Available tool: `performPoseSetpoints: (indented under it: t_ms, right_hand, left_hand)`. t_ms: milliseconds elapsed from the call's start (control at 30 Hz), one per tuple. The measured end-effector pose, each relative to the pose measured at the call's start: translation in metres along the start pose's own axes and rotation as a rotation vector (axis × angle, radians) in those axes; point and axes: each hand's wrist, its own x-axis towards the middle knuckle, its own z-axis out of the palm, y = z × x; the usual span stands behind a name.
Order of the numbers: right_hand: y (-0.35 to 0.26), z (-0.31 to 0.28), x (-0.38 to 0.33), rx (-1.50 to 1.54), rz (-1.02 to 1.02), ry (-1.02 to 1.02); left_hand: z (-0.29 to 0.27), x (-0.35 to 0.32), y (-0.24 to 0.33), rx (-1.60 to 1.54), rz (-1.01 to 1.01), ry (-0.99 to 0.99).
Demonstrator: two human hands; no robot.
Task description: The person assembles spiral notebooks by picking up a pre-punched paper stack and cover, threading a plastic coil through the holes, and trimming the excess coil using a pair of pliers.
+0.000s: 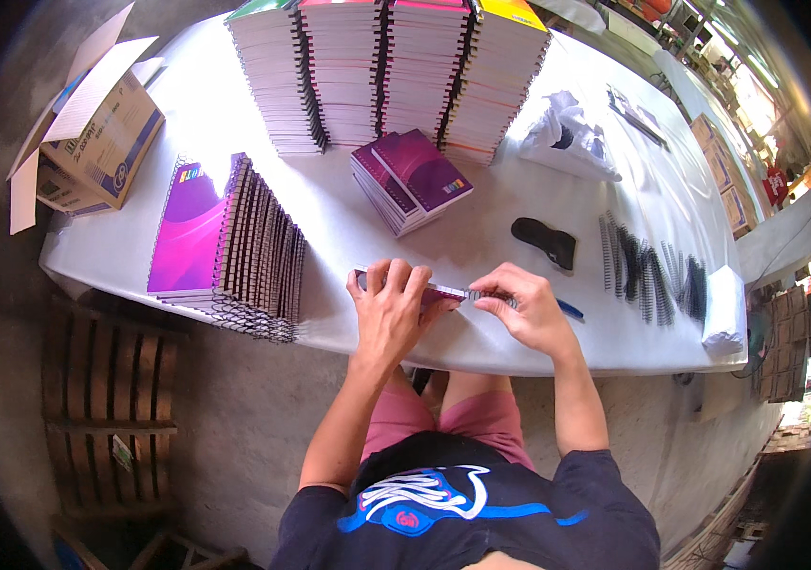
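Close to the table's front edge, my left hand grips a purple-covered notebook, held nearly edge-on, fingers over the top and thumb below. My right hand is closed at the notebook's right end, pinching a dark wire binding coil between thumb and fingers. How far the coil runs along the pages is hard to see. Just beyond my hands lies a small pile of purple-covered page blocks. On the left stands a row of wire-bound purple notebooks, their coils facing me.
Tall stacks of coil-bound books rise at the back. An open cardboard box sits far left. To the right are a black flat object, loose black binding coils, a blue pen-like item and white plastic-wrapped packs.
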Motion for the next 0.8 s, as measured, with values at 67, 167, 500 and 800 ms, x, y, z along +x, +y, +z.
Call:
performPoseSetpoints:
  t_ms: [67, 167, 500, 800]
  right_hand:
    - [-0.002, -0.001, 0.002, 0.122, 0.216, -0.153]
    - [0.008, -0.006, 0.007, 0.045, 0.317, -0.111]
    - [0.12, -0.043, -0.017, -0.143, 0.334, 0.36]
    - [0.037, 0.005, 0.018, 0.933, 0.111, 0.005]
  left_hand:
    - [-0.002, 0.002, 0.002, -0.017, 0.001, -0.005]
    - [-0.006, 0.005, 0.0, -0.057, -0.007, -0.015]
    - [-0.01, 0.011, -0.005, -0.151, 0.035, 0.021]
    - [-0.007, 0.011, -0.009, -0.245, 0.06, 0.024]
